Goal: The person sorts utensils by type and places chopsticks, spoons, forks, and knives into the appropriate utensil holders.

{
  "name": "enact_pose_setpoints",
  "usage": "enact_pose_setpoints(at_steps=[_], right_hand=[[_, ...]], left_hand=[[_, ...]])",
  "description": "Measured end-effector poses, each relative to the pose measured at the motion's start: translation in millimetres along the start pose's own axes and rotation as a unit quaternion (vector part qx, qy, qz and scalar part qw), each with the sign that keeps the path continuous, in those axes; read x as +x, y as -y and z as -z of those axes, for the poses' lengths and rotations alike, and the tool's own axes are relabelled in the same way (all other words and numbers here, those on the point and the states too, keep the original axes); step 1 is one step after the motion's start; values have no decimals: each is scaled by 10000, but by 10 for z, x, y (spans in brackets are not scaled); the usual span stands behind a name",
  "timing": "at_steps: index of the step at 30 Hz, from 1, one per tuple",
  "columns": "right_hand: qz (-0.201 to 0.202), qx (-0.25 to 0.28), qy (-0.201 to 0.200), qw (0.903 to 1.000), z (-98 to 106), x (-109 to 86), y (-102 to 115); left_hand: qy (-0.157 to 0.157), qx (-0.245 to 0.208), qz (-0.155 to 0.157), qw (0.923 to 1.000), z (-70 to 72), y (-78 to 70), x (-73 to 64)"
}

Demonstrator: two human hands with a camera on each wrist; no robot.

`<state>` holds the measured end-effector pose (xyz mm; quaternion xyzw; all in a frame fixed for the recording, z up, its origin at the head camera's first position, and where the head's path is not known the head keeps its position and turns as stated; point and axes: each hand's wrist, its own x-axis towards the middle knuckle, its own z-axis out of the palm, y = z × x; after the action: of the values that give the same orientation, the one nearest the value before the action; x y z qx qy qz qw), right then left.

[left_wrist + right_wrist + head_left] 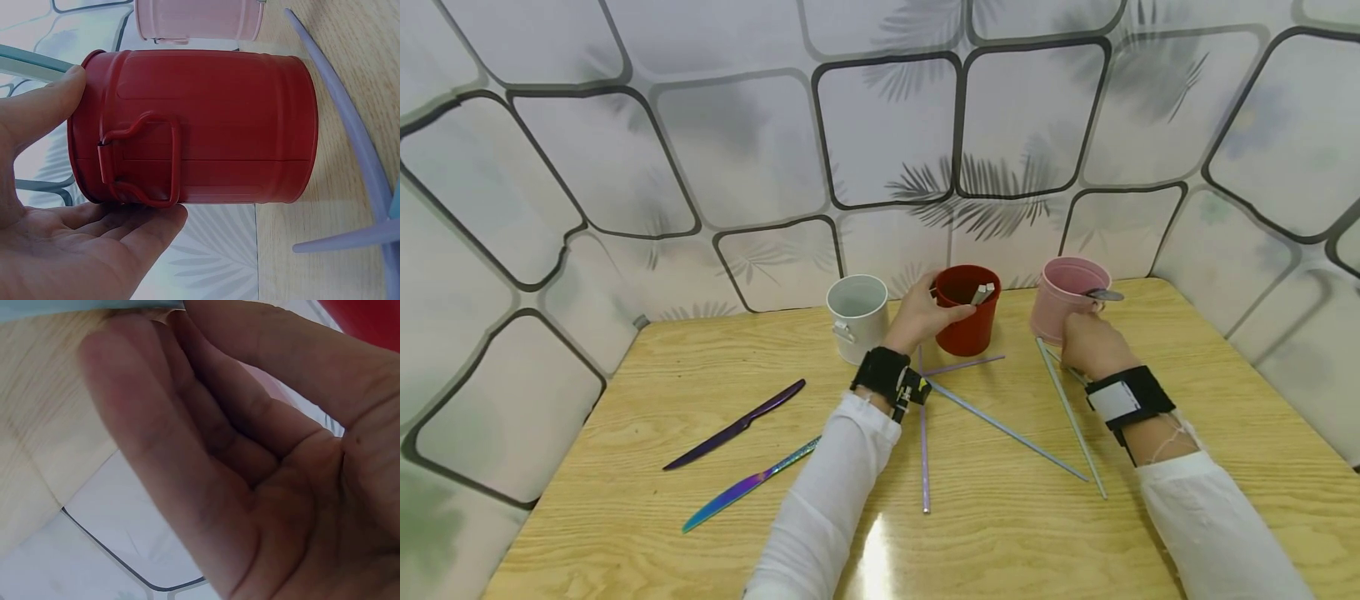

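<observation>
Across the near part of the wooden table (647, 567), two white sleeves (827, 492) reach forward, each wrist wearing a black band (880, 371). To the left lie a rainbow knife (722, 504) and, a little beyond it, a dark purple knife (737, 427). Between the arms, a long purple stick (925, 458) points toward the far side, while a blue stick (1011, 432) and a pale green stick (1071, 417) lie slanted to its right. A shorter purple stick (973, 364) lies farther back.

Farther on, the right hand (1097, 346) is just in front of the pink bucket (1056, 304), its fingers curled in toward the thumb, their tips pinching a second pale green stick (1055, 357). The left hand (921, 315) holds the red bucket (966, 333) by its side, thumb on the rim and fingers stretched along the wall. Pale stick ends (982, 293) poke out of the red bucket, which is between the white bucket (859, 325) and the pink one. A grey handle (1105, 294) juts over the pink bucket's rim. Behind everything hangs a patterned cloth (887, 125).
</observation>
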<state>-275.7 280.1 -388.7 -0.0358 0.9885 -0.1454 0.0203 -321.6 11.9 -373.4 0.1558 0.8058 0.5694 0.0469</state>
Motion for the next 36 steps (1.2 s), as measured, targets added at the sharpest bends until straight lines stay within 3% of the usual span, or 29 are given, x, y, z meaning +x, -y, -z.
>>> enact_pose_setpoints(at_steps=[28,36], right_hand=[[337,-318,-502,9977,-51,-31,66],[387,-41,-397,9985,-9,-47,139]], left_hand=[[104,-34,-112,9999,26,-18,1],[88,-4,-32,10000,15,-12,1]])
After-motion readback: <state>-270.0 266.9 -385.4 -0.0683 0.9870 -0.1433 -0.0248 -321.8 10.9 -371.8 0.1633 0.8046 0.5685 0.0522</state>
